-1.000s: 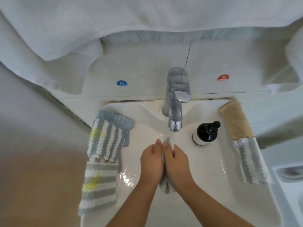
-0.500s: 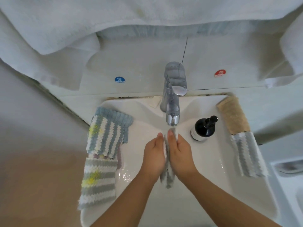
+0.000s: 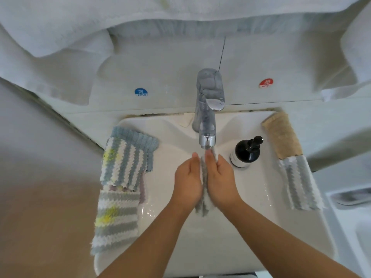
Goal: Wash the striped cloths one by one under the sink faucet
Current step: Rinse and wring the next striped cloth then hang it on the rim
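A white ceramic sink fills the lower centre of the frame below pale wall tiles with blue and red temperature stickers, white towels draping across the top, striped knitted cloths on the left rim and a black pump bottle right of centre. Under the chrome faucet, the left hand and right hand press flat together around a grey-and-white striped cloth. Compared with half a second earlier, the right fingertips sit closer beneath the spout, the left ones slightly lower.

The faucet stands at the far rim of the sink, cloths on its left rim, bottle and cloth on its right.
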`<state>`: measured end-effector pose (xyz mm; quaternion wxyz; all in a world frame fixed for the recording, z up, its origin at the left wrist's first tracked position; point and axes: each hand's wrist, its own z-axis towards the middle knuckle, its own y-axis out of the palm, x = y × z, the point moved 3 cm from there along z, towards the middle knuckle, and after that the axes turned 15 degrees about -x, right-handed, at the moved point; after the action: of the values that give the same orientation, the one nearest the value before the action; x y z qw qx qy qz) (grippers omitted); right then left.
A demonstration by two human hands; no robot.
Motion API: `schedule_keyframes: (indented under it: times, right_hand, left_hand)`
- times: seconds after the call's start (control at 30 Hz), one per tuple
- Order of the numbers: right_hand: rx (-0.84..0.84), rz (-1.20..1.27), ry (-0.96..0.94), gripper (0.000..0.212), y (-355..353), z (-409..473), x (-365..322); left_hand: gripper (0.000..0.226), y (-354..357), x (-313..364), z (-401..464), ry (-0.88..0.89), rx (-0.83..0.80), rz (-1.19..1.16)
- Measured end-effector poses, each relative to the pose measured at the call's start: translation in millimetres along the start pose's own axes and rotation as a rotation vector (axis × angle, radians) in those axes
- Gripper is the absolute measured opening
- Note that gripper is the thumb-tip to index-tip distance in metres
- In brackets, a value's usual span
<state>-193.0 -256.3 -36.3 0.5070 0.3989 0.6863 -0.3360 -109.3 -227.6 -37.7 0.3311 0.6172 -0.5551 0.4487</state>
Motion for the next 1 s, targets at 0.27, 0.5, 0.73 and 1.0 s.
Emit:
schedule_keyframes:
  times: [0.27, 0.5, 0.73, 1.0]
  right_hand:
    - [-0.003, 0.006, -0.014, 0.043, 3, -3, -2]
    - [-0.067, -0.096, -0.036, 0.042, 9, -10, 2]
    - [-0.023, -0.131, -0.028, 0.043, -4, 5, 3]
    - [0.007, -0.084, -0.038, 0.042, -8, 9, -1]
  left_hand:
    - [0.054, -1, -4, 4, 0.015, 0.061, -0.047]
    - [0.054, -6, -8, 11, -0.031, 0.148, -0.227]
    - [0.049, 6, -11, 3, -0.107, 0.014, -0.280]
    - [0.050, 10, -10, 0, -0.108, -0.011, -0.188]
